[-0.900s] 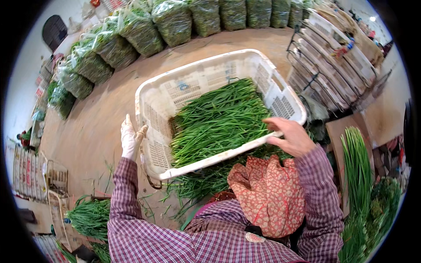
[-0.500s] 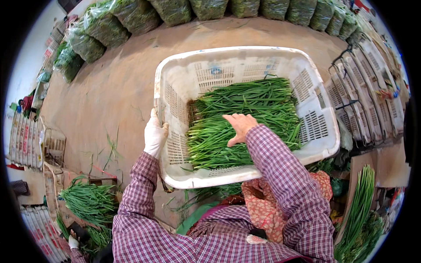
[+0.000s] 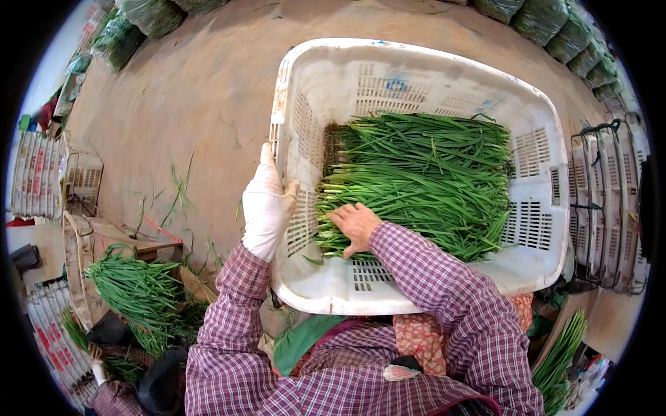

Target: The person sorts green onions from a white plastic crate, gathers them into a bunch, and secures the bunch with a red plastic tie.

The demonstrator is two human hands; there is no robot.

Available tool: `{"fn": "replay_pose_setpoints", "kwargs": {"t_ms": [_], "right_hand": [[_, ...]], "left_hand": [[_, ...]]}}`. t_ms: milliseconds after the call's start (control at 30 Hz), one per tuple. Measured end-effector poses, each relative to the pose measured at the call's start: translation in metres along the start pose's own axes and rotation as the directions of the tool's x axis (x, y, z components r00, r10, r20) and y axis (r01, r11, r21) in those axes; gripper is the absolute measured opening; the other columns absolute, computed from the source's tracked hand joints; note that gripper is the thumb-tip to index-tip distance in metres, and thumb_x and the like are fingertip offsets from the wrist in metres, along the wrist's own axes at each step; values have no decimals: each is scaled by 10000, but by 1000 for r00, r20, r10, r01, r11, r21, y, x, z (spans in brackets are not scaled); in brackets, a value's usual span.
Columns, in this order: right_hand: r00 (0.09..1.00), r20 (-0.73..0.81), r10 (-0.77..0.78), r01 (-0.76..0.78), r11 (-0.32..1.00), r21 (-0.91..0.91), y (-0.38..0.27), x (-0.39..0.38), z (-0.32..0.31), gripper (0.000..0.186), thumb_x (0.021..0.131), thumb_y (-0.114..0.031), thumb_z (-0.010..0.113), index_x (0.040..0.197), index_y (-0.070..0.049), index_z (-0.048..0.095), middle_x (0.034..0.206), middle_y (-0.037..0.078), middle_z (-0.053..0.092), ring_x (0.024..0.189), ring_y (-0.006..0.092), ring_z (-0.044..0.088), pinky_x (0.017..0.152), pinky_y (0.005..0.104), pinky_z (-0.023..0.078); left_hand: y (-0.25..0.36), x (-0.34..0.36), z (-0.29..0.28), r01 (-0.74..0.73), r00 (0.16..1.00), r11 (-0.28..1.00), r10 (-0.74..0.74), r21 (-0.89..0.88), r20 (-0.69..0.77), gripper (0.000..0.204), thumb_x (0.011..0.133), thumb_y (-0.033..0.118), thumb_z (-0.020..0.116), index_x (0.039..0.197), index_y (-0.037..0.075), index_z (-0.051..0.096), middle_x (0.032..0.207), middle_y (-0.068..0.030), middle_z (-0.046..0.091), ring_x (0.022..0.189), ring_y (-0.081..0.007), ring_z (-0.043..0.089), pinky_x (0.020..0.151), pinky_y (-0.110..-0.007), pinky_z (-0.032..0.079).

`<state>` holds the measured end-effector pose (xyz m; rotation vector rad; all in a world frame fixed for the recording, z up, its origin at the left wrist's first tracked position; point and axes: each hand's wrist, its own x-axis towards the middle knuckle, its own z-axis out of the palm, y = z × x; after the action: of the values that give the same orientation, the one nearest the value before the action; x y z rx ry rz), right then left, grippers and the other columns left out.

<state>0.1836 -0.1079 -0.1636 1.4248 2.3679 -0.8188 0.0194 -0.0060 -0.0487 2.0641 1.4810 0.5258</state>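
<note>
A white slatted plastic basket (image 3: pixel 527 97) in front of me holds long green leafy stalks with pale ends (image 3: pixel 423 187), laid flat in layers. My left hand (image 3: pixel 267 208), in a pale glove, grips the basket's left side, thumb at the rim. My bare right hand (image 3: pixel 354 225) is on the stalks in the lower left of the basket, fingers spread. Below the basket, a red flowered cloth (image 3: pixel 416 340) and a green cloth (image 3: pixel 302 344) lie by my body, partly hidden by my sleeve.
Bagged greens (image 3: pixel 569 38) line the floor (image 3: pixel 180 83) ahead. Stacked crates stand at left (image 3: pixel 35 173) and right (image 3: pixel 603 201). Loose green bundles (image 3: pixel 139 291) lie lower left, another (image 3: pixel 558 367) lower right. A co-worker's gloved hand (image 3: pixel 97 367) shows at lower left.
My right hand has moved from the basket's near rim onto the stalks and leftward. My left hand has taken hold of the basket's side. My view has tilted, putting the basket farther right.
</note>
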Motion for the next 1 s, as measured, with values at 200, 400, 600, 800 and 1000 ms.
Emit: {"fn": "replay_pose_setpoints", "kwargs": {"t_ms": [200, 400, 600, 800, 1000], "right_hand": [[993, 107, 46, -39, 997, -69, -12, 13, 15, 1085, 622, -543, 795, 1427, 2, 313, 1210, 110, 556, 1150, 244, 484, 969, 358, 362], [979, 192, 76, -84, 996, 38, -14, 14, 25, 654, 660, -382, 788, 1158, -28, 556, 1144, 123, 573, 1106, 240, 519, 912, 355, 391], [995, -98, -23, 26, 999, 26, -13, 7, 44, 562, 672, -199, 746, 1176, -46, 548, 1198, 134, 534, 1121, 269, 502, 936, 359, 404], [998, 49, 39, -49, 978, 204, -10, 13, 39, 650, 664, -191, 747, 1244, -45, 494, 1202, 163, 533, 1120, 307, 513, 958, 391, 430], [982, 156, 107, -157, 922, 354, -11, 17, 18, 965, 653, -385, 803, 1419, -57, 317, 1183, 187, 534, 1110, 316, 519, 922, 415, 461]], "left_hand": [[-6, -1, 3, -58, 997, 998, 59, 19, -42, 832, 735, 104, 715, 1425, -48, 275, 880, -236, 637, 710, -329, 654, 646, -375, 521], [1, -2, -2, -14, 1000, 1000, 15, 16, -17, 861, 718, 130, 744, 1420, -55, 279, 796, -199, 634, 634, -298, 638, 593, -366, 514], [-1, 0, 3, -82, 994, 997, 82, 13, -78, 862, 714, 150, 760, 1410, -56, 295, 701, -159, 611, 583, -272, 619, 557, -355, 502], [5, 0, -1, -11, 1000, 999, 12, 49, -23, 881, 707, 176, 773, 1409, -61, 296, 703, -143, 606, 567, -250, 608, 546, -340, 502], [10, -1, -5, 71, 997, 997, -72, 34, 27, 857, 725, 120, 769, 1421, -38, 294, 954, -155, 632, 718, -207, 629, 660, -297, 517]]}}
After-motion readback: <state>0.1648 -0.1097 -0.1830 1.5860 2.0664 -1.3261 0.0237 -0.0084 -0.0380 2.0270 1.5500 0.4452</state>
